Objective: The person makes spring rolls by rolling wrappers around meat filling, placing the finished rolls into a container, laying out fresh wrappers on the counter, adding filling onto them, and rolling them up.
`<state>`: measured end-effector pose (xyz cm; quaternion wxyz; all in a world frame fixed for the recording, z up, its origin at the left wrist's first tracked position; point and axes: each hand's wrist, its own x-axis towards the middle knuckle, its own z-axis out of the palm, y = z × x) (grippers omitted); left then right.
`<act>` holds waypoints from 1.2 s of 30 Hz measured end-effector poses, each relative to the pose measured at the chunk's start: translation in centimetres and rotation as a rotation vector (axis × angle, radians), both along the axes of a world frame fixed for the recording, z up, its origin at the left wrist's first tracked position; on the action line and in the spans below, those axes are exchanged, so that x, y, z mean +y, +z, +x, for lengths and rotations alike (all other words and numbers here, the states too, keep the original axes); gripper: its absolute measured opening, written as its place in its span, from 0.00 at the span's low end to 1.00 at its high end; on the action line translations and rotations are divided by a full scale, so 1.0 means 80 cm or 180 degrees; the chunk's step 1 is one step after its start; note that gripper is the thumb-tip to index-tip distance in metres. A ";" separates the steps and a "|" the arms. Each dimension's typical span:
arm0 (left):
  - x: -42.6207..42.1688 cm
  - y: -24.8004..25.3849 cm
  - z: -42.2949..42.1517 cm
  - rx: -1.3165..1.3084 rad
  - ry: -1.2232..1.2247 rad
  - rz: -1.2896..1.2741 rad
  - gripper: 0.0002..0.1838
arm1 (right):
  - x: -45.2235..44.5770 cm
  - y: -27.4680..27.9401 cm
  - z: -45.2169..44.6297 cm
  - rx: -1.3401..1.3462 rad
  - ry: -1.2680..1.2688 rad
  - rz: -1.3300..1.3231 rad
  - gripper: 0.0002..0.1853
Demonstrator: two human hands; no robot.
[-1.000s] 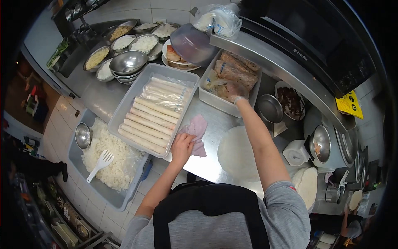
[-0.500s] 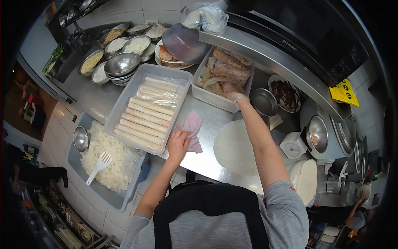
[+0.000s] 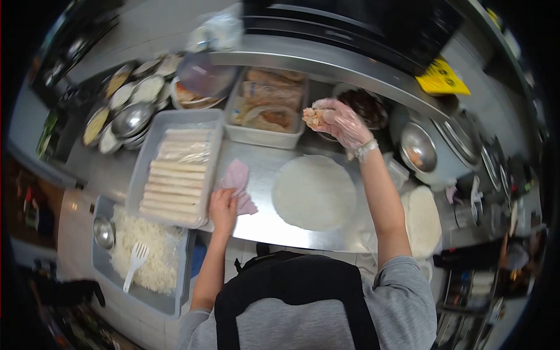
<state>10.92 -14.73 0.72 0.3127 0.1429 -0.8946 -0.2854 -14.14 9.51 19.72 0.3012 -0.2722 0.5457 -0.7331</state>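
My right hand (image 3: pixel 345 125), in a clear plastic glove, is raised over the back of the steel counter. Its fingers are closed round a clump of pinkish-orange filling (image 3: pixel 314 118). On the counter below lies a thin round white wrapper (image 3: pixel 315 192). To its left, my left hand (image 3: pixel 223 209) rests at the front edge with fingers loosely extended, touching a pink cloth (image 3: pixel 236 175). The clear tub of white rolls (image 3: pixel 173 192) stands beside that hand. Behind the wrapper is a plastic container (image 3: pixel 265 138) with bagged filling and an open bag of it.
A grey bin of white rice (image 3: pixel 146 251) with a white serving fork (image 3: pixel 135 265) stands lower left. Several metal bowls (image 3: pixel 133 119) crowd the back left. Right of my forearm are a stack of wrappers (image 3: pixel 423 219) and a steel bowl (image 3: pixel 417 146). A shelf edge (image 3: pixel 350 67) runs along the back.
My right hand has come up out of the filling container and moved right, now holding a clump of filling. My left hand stays by the cloth. The view has shifted.
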 end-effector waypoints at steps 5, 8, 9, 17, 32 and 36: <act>-0.002 -0.011 -0.003 -0.0066 -0.0039 -0.0018 0.13 | 0.174 0.064 0.044 0.1375 -0.1595 0.0627 0.16; -0.003 -0.013 -0.004 -0.0067 -0.0072 -0.0049 0.13 | 0.259 0.060 0.021 0.2130 -0.2713 0.1440 0.16; -0.002 -0.013 -0.005 -0.0081 -0.0066 -0.0001 0.13 | 0.276 0.057 0.015 0.2281 -0.2798 0.1900 0.16; -0.005 -0.021 -0.006 -0.0087 0.0002 -0.0392 0.13 | 0.308 0.044 -0.012 0.1870 -0.2696 0.1949 0.14; -0.011 0.001 -0.019 -0.0517 0.0014 -0.0527 0.13 | 0.346 0.067 0.011 0.1729 -0.2336 0.1683 0.06; -0.006 0.000 -0.014 -0.0513 0.0218 -0.0421 0.15 | 0.361 0.056 -0.002 0.1780 -0.2114 0.1709 0.07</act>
